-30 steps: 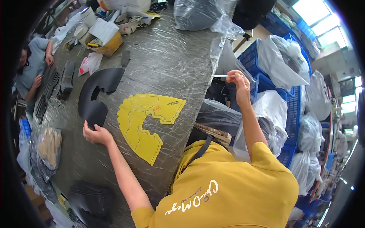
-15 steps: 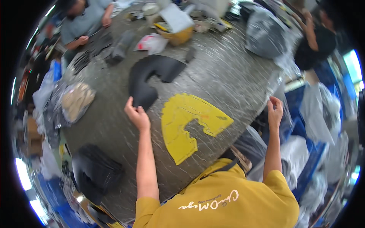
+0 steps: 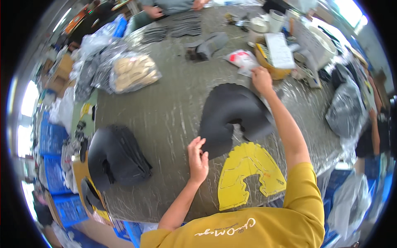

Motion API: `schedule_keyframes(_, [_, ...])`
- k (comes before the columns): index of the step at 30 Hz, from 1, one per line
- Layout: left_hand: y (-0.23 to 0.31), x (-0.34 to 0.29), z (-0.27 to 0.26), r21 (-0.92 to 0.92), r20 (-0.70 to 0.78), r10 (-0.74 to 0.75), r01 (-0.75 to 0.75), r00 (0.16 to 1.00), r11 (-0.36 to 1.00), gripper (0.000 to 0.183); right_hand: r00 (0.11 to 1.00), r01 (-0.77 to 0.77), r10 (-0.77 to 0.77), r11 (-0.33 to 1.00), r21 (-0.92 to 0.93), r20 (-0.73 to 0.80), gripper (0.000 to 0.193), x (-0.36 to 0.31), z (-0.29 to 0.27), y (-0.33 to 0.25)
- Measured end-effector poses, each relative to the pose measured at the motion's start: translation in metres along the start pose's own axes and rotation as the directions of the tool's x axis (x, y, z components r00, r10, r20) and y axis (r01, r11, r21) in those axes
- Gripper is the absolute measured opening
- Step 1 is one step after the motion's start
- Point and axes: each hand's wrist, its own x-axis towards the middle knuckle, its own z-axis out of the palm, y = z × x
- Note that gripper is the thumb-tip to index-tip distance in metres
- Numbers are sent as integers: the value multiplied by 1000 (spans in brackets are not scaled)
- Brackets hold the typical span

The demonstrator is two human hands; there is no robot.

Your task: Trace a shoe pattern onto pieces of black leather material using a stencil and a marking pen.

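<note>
A black curved, U-shaped sheet piece (image 3: 221, 113) with a scalloped outer edge lies flat on the table before me. My left hand (image 3: 198, 164) is at its lower left corner, fingers apart, the fingertips along its edge. Beyond the piece's far right side is my right hand (image 3: 262, 82), with fingers bent together beside a red-and-white plastic bag (image 3: 243, 60); what they hold, if anything, is hidden. Nearer to me lies a yellow U-shaped template (image 3: 231, 182) with cut slots, close against the black piece's lower edge.
At left sits a stack of similar black pieces (image 3: 124, 155). Farther back are a clear bag of beige pieces (image 3: 134, 74), grey strips (image 3: 186, 25) and a yellow basket (image 3: 281, 73) with papers. Across the table is a person in a grey shirt (image 3: 175, 5).
The view has swung, so the table sits differently. My right hand has gone from the table's right edge to the far side of the black piece. My left hand stays by its corner.
</note>
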Motion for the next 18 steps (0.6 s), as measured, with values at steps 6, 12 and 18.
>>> schedule_keyframes(6, [3,-2,-1,57,-11,-12,13,1000,998,54,898,-272,340,927,-257,279,42,33,41,-1])
schedule_keyframes(12, [-5,-12,-2,41,6,-54,53,999,998,58,961,-237,253,962,-137,110,36,33,60,25])
schedule_keyframes(18, [-3,-8,3,9,-44,0,1,999,1000,57,970,-174,199,969,177,-136,24,-9,-3,40])
